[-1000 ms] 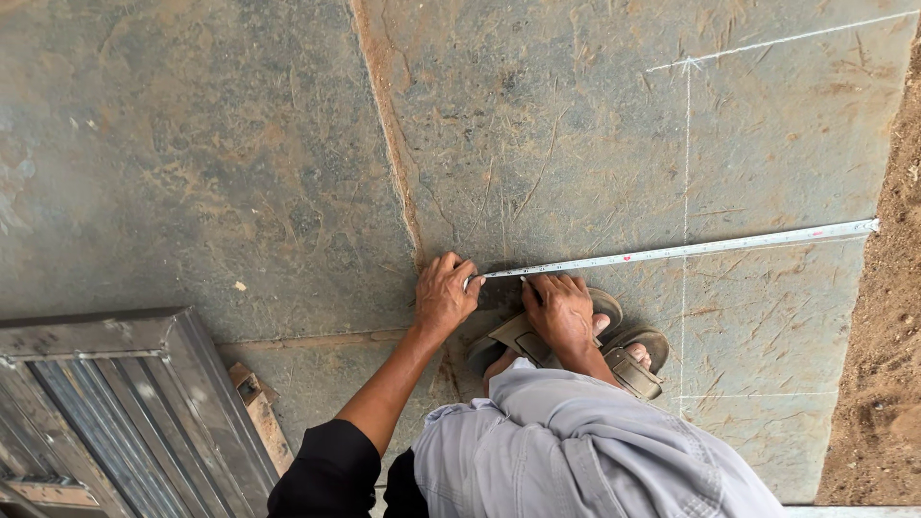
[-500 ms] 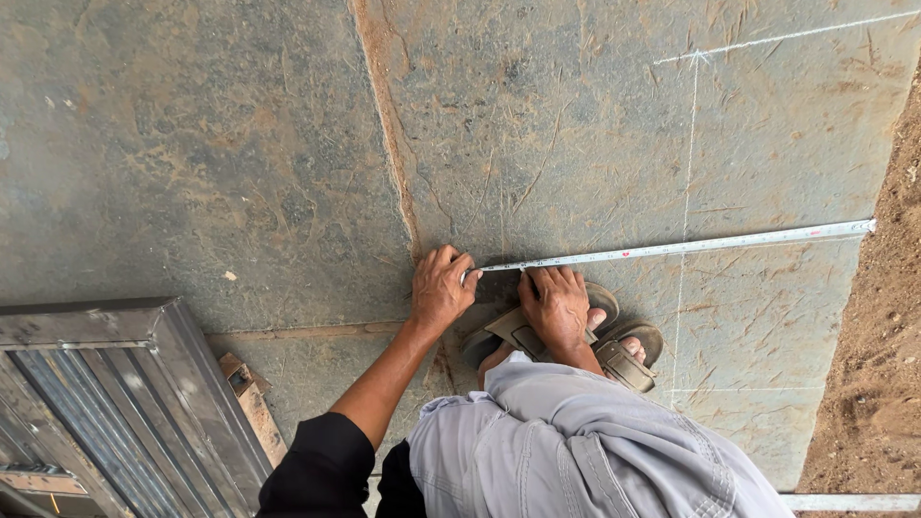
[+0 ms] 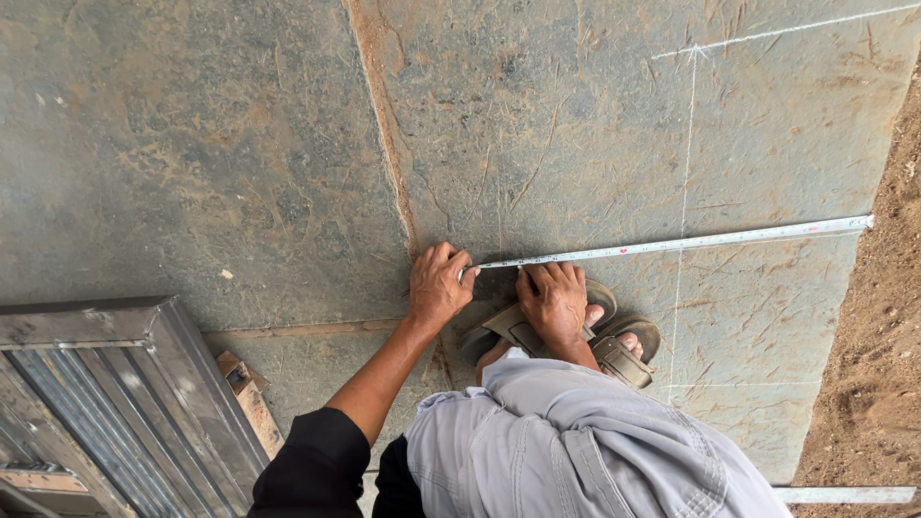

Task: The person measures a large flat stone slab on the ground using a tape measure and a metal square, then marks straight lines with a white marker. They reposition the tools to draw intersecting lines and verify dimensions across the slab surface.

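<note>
One metal frame (image 3: pixel 106 393), near left, with one wood scrap (image 3: pixel 251 401) beside it. One left hand (image 3: pixel 439 285), fingers closed, pinching the tape's end. One tape (image 3: pixel 672 245), flat on the stone floor (image 3: pixel 192 163), stretching right. One right hand (image 3: pixel 553 299), open, pressing the tape. Two sandals (image 3: pixel 614 350) beneath. One dirt strip (image 3: pixel 878 345), far right.

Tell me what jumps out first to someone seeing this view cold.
First, the long silver metal measuring tape, stretched flat across the grey stone slab floor from centre to the right edge by the brown soil strip. The left hand pins its near end while the right hand presses beside it, above sandalled feet. A ribbed grey metal frame lies at lower left.
</note>
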A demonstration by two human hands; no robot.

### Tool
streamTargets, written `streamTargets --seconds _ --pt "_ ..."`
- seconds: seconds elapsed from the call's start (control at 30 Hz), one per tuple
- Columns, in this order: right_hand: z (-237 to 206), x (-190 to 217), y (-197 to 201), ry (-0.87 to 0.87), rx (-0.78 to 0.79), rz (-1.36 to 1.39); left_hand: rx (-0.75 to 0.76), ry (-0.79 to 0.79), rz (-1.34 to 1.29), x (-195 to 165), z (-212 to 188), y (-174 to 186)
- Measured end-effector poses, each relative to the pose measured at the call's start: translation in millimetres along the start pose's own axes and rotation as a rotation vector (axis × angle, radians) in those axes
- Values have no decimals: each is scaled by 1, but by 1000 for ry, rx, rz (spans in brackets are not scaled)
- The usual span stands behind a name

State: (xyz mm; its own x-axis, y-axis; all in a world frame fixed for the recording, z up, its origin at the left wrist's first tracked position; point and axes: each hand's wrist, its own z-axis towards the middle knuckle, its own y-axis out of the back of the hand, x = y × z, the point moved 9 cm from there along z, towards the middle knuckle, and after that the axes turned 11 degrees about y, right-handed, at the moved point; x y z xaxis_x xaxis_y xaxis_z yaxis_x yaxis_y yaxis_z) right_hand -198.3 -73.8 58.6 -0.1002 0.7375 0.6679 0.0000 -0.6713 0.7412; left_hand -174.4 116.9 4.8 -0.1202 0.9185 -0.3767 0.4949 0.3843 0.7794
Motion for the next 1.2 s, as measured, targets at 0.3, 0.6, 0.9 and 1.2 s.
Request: streamTargets --seconds 0.3,0.6,0.9,1.2 --pt "-1 -8 -2 -54 9 4 5 -2 -2 0 1 -2" --pt "-4 -12 -5 -60 19 18 -31 -33 -19 -2 1 1" --pt "-8 -32 1 -241 -39 152 -23 -30 -12 1 2 -3" --pt "12 -146 177 -160 -419 -162 39 15 -347 -15 23 4"
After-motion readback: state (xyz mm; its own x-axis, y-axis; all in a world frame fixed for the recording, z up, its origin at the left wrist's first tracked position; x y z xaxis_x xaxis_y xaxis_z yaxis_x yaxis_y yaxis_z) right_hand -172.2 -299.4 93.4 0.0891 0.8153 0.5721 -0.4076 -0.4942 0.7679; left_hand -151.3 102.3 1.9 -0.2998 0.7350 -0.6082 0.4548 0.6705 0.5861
